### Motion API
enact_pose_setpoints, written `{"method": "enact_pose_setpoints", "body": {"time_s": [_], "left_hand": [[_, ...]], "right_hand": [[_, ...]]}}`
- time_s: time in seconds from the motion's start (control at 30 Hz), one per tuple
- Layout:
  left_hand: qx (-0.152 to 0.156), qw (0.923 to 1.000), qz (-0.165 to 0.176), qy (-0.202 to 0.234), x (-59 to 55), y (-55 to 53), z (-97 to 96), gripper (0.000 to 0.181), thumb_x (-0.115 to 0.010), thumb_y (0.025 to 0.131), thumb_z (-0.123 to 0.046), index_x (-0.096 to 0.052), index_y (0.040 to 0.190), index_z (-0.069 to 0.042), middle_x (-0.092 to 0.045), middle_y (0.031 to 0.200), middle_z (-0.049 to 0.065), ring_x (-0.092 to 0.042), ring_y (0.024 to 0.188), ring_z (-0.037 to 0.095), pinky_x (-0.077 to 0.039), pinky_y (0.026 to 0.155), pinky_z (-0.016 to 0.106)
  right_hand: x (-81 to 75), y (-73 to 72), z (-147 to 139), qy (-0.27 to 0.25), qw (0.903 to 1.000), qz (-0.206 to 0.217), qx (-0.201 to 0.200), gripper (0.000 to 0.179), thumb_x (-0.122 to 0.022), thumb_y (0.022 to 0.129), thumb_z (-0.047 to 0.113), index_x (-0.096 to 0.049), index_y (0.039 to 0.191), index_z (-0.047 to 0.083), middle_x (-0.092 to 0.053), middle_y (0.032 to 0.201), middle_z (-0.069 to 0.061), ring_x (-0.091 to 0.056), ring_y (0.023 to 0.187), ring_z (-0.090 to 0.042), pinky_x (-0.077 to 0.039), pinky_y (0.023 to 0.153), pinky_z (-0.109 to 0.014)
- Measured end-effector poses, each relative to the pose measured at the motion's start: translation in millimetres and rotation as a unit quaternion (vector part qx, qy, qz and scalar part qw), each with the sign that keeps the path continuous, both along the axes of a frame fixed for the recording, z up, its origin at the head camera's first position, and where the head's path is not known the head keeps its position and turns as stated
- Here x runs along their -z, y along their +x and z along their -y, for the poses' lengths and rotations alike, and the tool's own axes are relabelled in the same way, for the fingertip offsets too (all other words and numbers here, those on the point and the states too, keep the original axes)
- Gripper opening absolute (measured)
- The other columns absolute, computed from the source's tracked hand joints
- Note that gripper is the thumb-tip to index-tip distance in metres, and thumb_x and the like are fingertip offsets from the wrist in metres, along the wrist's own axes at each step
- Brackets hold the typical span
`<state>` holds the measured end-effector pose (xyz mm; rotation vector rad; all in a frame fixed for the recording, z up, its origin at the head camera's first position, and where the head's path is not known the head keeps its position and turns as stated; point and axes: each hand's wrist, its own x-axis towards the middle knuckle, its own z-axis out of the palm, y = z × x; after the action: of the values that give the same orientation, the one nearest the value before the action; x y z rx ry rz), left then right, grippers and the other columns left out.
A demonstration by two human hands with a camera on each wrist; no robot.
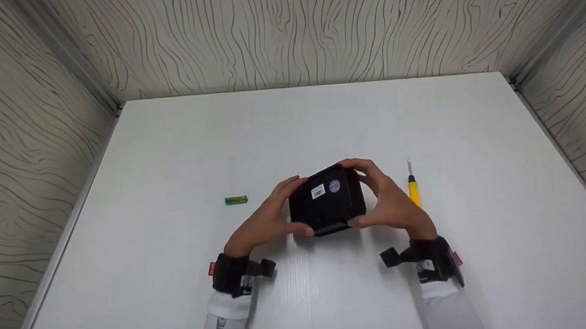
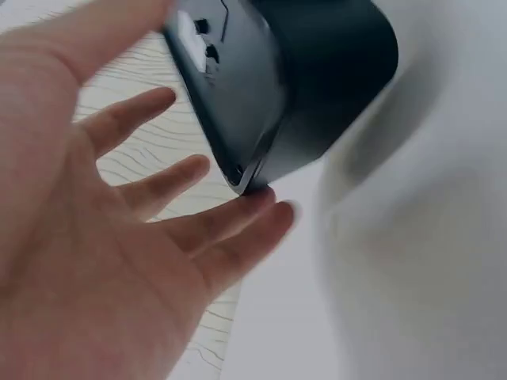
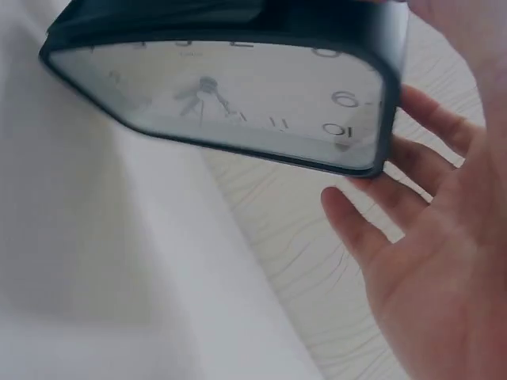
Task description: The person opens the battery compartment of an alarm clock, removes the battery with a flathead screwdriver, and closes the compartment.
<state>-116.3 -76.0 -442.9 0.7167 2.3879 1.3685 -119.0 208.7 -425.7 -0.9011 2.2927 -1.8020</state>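
Note:
Between both hands is a black alarm clock (image 1: 330, 202), tilted, its back with a white label and a round sticker showing in the head view. Its white dial (image 3: 261, 95) with numerals and hands appears in the right wrist view. My left hand (image 1: 270, 216) grips the clock's left end, thumb at the near edge and fingers at the far edge. On the other end, my right hand (image 1: 390, 199) holds it the same way. The left wrist view shows part of the clock's back (image 2: 230, 87) beside the spread left fingers. A small green battery (image 1: 236, 200) lies left of the left hand.
A screwdriver (image 1: 412, 186) with a yellow handle lies just right of the right hand, its handle partly hidden by that hand. The white table (image 1: 296, 124) is bordered by wood-patterned panels (image 1: 286, 34) at the back and sides.

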Motion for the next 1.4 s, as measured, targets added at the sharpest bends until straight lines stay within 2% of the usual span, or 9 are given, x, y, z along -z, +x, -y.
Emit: {"method": "enact_pose_setpoints", "body": {"time_s": [0.17, 0.33, 0.4, 0.63, 0.83, 0.97, 1.1, 1.23, 1.4], "left_hand": [[0.019, 0.9985, -0.044, 0.025, -12.1, 8.5, -17.3, 0.116, -0.087, 0.065, -0.048, -0.013, 0.154, -0.042, -0.027, 0.157, -0.011, -0.025, 0.145, 0.012, -0.024, 0.115, 0.046], [0.016, 0.9974, -0.05, 0.049, -14.7, 14.0, -31.5, 0.118, -0.086, 0.069, -0.035, -0.005, 0.155, -0.039, -0.035, 0.152, -0.002, -0.035, 0.139, 0.014, -0.033, 0.112, 0.043], [0.007, 0.9968, -0.041, 0.068, -14.7, 14.2, -33.3, 0.118, -0.085, 0.069, -0.03, -0.005, 0.155, -0.036, -0.036, 0.149, 0.002, -0.036, 0.137, 0.015, -0.039, 0.111, 0.043], [-0.021, 0.9885, -0.028, 0.147, -17.3, 15.1, -29.7, 0.123, -0.085, 0.07, -0.023, 0.004, 0.155, -0.032, -0.033, 0.149, 0.004, -0.036, 0.139, 0.016, -0.041, 0.11, 0.041], [0.011, 0.9802, 0.001, 0.198, -18.0, 16.1, -31.0, 0.118, -0.08, 0.078, -0.022, 0.01, 0.153, -0.035, -0.02, 0.154, 0.005, -0.03, 0.145, 0.021, -0.038, 0.113, 0.038], [-0.001, 0.9815, -0.012, 0.191, -19.5, 15.2, -27.6, 0.112, -0.077, 0.081, -0.041, 0.008, 0.155, -0.034, -0.009, 0.161, 0.005, -0.023, 0.149, 0.022, -0.036, 0.114, 0.043], [-0.025, 0.9855, -0.028, 0.165, -20.2, 11.0, -19.6, 0.109, -0.076, 0.078, -0.053, -0.002, 0.155, -0.035, -0.015, 0.162, 0.002, -0.024, 0.148, 0.02, -0.036, 0.113, 0.048], [-0.023, 0.9925, -0.009, 0.12, -13.2, 5.7, -9.4, 0.109, -0.081, 0.075, -0.043, -0.007, 0.155, -0.035, -0.027, 0.157, -0.003, -0.027, 0.145, 0.016, -0.033, 0.115, 0.046], [-0.019, 0.9985, 0.031, 0.042, 5.4, 0.9, -1.5, 0.113, -0.084, 0.07, -0.032, -0.012, 0.156, -0.024, -0.03, 0.157, -0.003, -0.026, 0.147, 0.017, -0.027, 0.118, 0.046]], "right_hand": [[-14.5, 6.5, 7, -0.052, 0.9974, -0.037, -0.034, 0.091, -0.084, 0.058, -0.005, -0.037, 0.136, 0.002, -0.041, 0.147, -0.015, -0.041, 0.134, -0.025, -0.035, 0.113, -0.029], [-16.9, 7.5, 11, -0.056, 0.9962, -0.04, -0.053, 0.091, -0.082, 0.066, -0.003, -0.033, 0.143, 0.004, -0.039, 0.149, -0.017, -0.037, 0.138, -0.026, -0.031, 0.115, -0.026], [-15.6, 6.2, 10, -0.051, 0.9967, -0.02, -0.061, 0.098, -0.081, 0.07, 0.0, -0.025, 0.15, 0.008, -0.033, 0.154, -0.015, -0.029, 0.143, -0.025, -0.028, 0.117, -0.026], [3.5, 0.4, 7, -0.03, 0.9822, 0.126, -0.137, 0.129, -0.089, 0.069, 0.018, 0.005, 0.157, 0.027, -0.009, 0.164, -0.007, -0.016, 0.149, -0.019, -0.013, 0.12, -0.055], [9.1, 1.8, 14, 0.018, 0.9826, 0.132, -0.129, 0.124, -0.087, 0.067, 0.004, -0.004, 0.157, 0.028, -0.021, 0.161, -0.004, -0.028, 0.144, -0.019, -0.029, 0.118, -0.032], [6.9, 1.1, 10, 0.02, 0.9923, 0.087, -0.086, 0.111, -0.083, 0.069, 0.004, -0.018, 0.157, 0.023, -0.029, 0.158, -0.004, -0.034, 0.137, -0.019, -0.037, 0.111, -0.043], [2.0, 1.4, 3, 0.063, 0.9966, 0.028, -0.046, 0.102, -0.081, 0.069, 0.009, -0.027, 0.155, 0.019, -0.034, 0.154, -0.004, -0.037, 0.13, -0.019, -0.038, 0.104, -0.049], [-2.2, 2.7, -1, 0.105, 0.9944, 0.006, -0.01, 0.095, -0.083, 0.069, 0.012, -0.037, 0.151, 0.021, -0.034, 0.155, -0.003, -0.035, 0.134, -0.022, -0.037, 0.101, -0.048], [0.8, 2.4, 1, 0.168, 0.9856, 0.004, 0.013, 0.095, -0.086, 0.063, 0.015, -0.043, 0.148, 0.025, -0.035, 0.153, -0.004, -0.03, 0.138, -0.024, -0.037, 0.104, -0.05]]}}
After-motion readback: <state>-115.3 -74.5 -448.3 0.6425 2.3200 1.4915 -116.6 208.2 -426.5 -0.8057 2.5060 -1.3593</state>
